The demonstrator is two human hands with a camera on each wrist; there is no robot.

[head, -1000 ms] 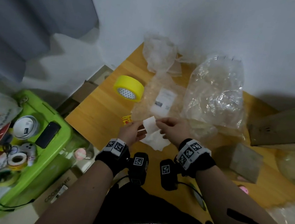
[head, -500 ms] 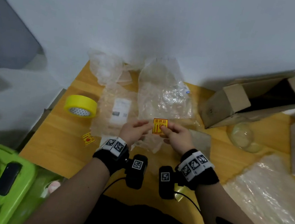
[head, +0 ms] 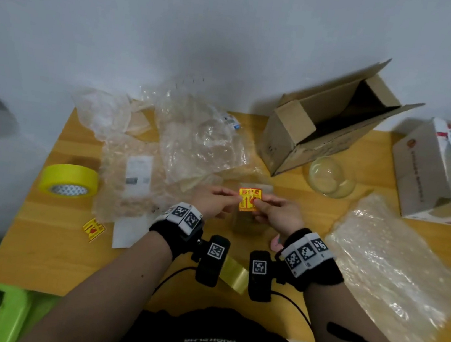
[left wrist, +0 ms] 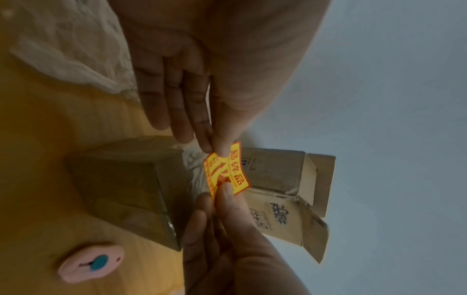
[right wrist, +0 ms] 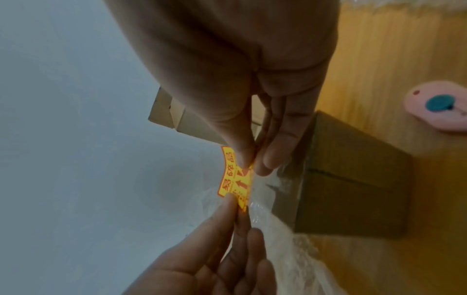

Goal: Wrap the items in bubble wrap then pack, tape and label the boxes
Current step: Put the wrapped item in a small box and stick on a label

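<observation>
The left hand (head: 211, 202) pinches the left edge of the yellow warning label (head: 249, 199) between thumb and fingertips, and the right hand (head: 277, 214) pinches its right edge the same way, so the label hangs stretched between them, face up toward the head camera and clear of the surface (head: 61, 258). The relation that matters is vertical: the small closed box (head: 248, 223) sits on the surface directly beneath the label and between the two wrists, its long axis running away from the person, so both hands are about equally near it and the label likely only has to go straight down onto its top. The left wrist view shows the label bowed slightly between the two pinches, with the small closed box (left wrist: 121, 185) just behind it. Further right, the open carton (head: 319, 132) lies on its side near the wall, the glass bowl (head: 331, 175) rests in front of it, and a bubble wrap sheet (head: 385, 265) lies at the right edge. Compared with half a second ago, the grip on the label is unchanged, while a second ago the hands held white paper instead.
</observation>
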